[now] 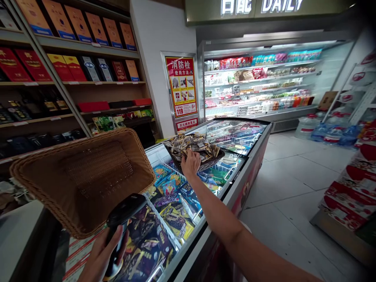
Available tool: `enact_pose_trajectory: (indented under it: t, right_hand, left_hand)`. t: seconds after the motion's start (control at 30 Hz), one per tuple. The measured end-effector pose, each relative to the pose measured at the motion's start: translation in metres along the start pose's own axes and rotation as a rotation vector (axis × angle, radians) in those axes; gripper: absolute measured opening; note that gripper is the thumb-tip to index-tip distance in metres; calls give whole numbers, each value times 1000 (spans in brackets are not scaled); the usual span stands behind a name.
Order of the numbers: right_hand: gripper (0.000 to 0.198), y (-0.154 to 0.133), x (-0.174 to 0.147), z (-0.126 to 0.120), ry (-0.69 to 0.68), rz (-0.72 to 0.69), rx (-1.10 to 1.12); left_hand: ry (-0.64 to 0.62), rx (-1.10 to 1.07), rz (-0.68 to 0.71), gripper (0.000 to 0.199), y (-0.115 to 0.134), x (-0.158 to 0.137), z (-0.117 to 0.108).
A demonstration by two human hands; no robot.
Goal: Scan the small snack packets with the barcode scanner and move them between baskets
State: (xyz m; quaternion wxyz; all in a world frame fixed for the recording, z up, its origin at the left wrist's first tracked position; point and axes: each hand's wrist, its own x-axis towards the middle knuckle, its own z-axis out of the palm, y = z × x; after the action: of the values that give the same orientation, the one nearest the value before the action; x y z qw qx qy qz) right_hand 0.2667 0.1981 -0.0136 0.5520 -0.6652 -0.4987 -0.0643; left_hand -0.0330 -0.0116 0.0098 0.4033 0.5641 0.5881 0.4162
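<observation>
My left hand (101, 250) is wrapped round the handle of a black handheld barcode scanner (127, 207), its head tilted up over the chest freezer (223, 192). Beyond it, my right arm stretches forward, and my right hand (191, 162) reaches into a heap of small brown and gold packets (195, 144). Its fingers are curled down among them, so what they pinch is hidden. The packets fill a dark shallow woven basket (211, 162) resting on top of the freezer. A larger brown wicker basket (96, 196) stands tilted just left of the scanner, its open side facing me.
Bagged frozen goods (173, 211) lie under the freezer top. Shelves of boxes and bottles (96, 78) rise at left. A lit refrigerated display (255, 82) stands at the back. Water jugs (335, 127) and stacked red cartons (352, 188) line the right, beside tiled floor (282, 184).
</observation>
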Motion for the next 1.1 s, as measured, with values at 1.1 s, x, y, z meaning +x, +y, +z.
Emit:
enact_pose_trajectory:
  t: [1.1]
  right_hand:
    - [35, -17, -25, -13, 84, -31, 30]
  left_hand:
    - [5, -228, 49, 58, -3, -3, -5]
